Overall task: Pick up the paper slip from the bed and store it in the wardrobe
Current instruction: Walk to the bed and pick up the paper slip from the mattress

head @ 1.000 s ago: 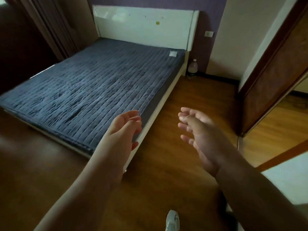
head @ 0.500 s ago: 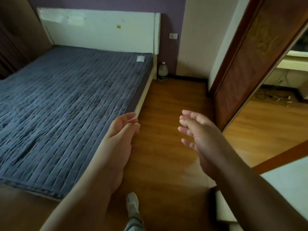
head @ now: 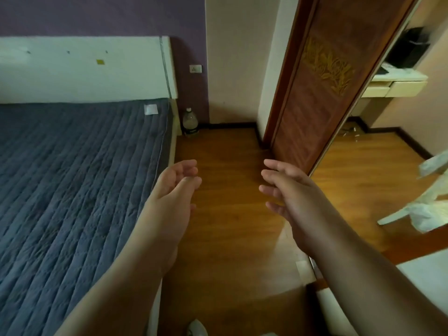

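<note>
A small white paper slip [head: 150, 109] lies flat on the far right corner of the bed [head: 72, 178], which has a blue-grey quilted cover and a white headboard. My left hand [head: 173, 187] hovers over the bed's right edge, fingers loosely curled and empty, well short of the slip. My right hand [head: 288, 192] is raised over the wooden floor, fingers apart and empty. Whether the carved brown wooden door [head: 315, 88] to the right belongs to the wardrobe I cannot tell.
A plastic bottle [head: 189, 122] stands on the floor between the bed's corner and the wall. A wooden-floor aisle [head: 225, 202] runs between bed and door. White cloth [head: 431, 204] hangs at the right edge. A white shelf [head: 397, 86] sits beyond the door.
The view has swung right and moved along the bed's right side; the slip and headboard are nearer. Both hands stay raised and empty.
</note>
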Tool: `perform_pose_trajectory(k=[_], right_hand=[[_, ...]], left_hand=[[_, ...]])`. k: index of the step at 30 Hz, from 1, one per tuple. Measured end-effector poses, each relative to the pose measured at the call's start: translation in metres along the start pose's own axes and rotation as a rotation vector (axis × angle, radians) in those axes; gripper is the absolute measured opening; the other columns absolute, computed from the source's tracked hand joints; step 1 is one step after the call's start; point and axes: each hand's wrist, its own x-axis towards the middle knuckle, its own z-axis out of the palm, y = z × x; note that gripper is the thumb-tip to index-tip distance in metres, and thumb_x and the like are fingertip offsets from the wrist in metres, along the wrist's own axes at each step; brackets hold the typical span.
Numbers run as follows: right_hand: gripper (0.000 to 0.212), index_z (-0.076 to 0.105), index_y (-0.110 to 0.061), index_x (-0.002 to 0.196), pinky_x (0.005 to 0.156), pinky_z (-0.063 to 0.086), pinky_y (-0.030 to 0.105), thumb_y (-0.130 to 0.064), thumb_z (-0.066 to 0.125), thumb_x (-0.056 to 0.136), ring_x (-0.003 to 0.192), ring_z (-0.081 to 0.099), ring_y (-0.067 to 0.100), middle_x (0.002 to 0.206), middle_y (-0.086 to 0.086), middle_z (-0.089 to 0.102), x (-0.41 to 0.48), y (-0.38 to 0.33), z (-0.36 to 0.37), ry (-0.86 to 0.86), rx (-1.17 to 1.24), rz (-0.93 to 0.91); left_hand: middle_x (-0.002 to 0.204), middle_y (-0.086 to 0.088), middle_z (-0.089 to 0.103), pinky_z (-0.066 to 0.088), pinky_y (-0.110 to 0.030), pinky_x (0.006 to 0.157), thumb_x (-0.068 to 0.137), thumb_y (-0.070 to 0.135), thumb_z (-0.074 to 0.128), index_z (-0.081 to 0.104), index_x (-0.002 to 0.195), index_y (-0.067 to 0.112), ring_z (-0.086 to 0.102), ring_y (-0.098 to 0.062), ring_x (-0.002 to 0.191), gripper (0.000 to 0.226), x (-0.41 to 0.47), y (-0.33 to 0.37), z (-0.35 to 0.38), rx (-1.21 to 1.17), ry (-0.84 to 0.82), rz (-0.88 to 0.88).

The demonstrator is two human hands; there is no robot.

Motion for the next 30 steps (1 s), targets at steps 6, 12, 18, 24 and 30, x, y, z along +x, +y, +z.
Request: perform_pose_trajectory(k=[6, 12, 18, 24, 30], right_hand=[[0.020, 0.073, -0.046, 0.110, 0.088, 0.054, 0.034, -0.038, 0.068, 0.093, 0.109, 0.068, 0.004, 0.112, -0.020, 0.071, 0.036, 0.012, 0.040, -0.007, -0.064, 0.087], [0.027, 0.073, -0.053, 0.102, 0.085, 0.055, 0.034, -0.050, 0.069, 0.076, 0.104, 0.070, 0.002, 0.103, -0.028, 0.073, 0.089, 0.008, 0.061, 0.006, -0.053, 0.103], [0.020, 0.073, -0.044, 0.102, 0.089, 0.054, 0.035, -0.042, 0.071, 0.082, 0.105, 0.070, 0.004, 0.113, -0.016, 0.073, 0.167, -0.003, 0.072, 0.017, 0.022, 0.101], [0.025, 0.065, -0.033, 0.121, 0.107, 0.046, 0.048, -0.027, 0.064, 0.096, 0.121, 0.061, 0.017, 0.132, -0.004, 0.063, 0.270, -0.027, 0.070, -0.019, 0.123, 0.134], [0.035, 0.061, -0.032, 0.131, 0.108, 0.045, 0.048, -0.029, 0.064, 0.097, 0.123, 0.059, 0.017, 0.133, -0.009, 0.060, 0.365, -0.051, 0.067, -0.079, 0.089, 0.109]], left_hand=[[0.123, 0.009, 0.066, 0.049, -0.049, 0.100, 0.099, 0.017, 0.055, 0.068, 0.117, 0.030, 0.060, -0.012, 0.118, 0.026, 0.058, -0.005, -0.023, 0.002, -0.034, -0.071], [0.124, 0.007, 0.065, 0.048, -0.050, 0.101, 0.100, 0.014, 0.054, 0.068, 0.118, 0.026, 0.059, -0.014, 0.120, 0.027, 0.114, -0.007, -0.022, -0.004, -0.044, -0.129], [0.122, 0.005, 0.068, 0.049, -0.050, 0.100, 0.100, 0.016, 0.054, 0.070, 0.116, 0.029, 0.062, -0.014, 0.116, 0.026, 0.189, 0.000, -0.009, 0.005, -0.003, -0.129], [0.122, 0.013, 0.069, 0.050, -0.042, 0.095, 0.098, 0.021, 0.060, 0.074, 0.108, 0.040, 0.062, -0.010, 0.118, 0.025, 0.282, 0.024, 0.021, 0.033, 0.009, -0.107], [0.128, 0.009, 0.066, 0.051, -0.041, 0.096, 0.097, 0.021, 0.061, 0.073, 0.110, 0.037, 0.062, -0.012, 0.119, 0.025, 0.367, 0.037, 0.058, 0.017, 0.063, -0.078]])
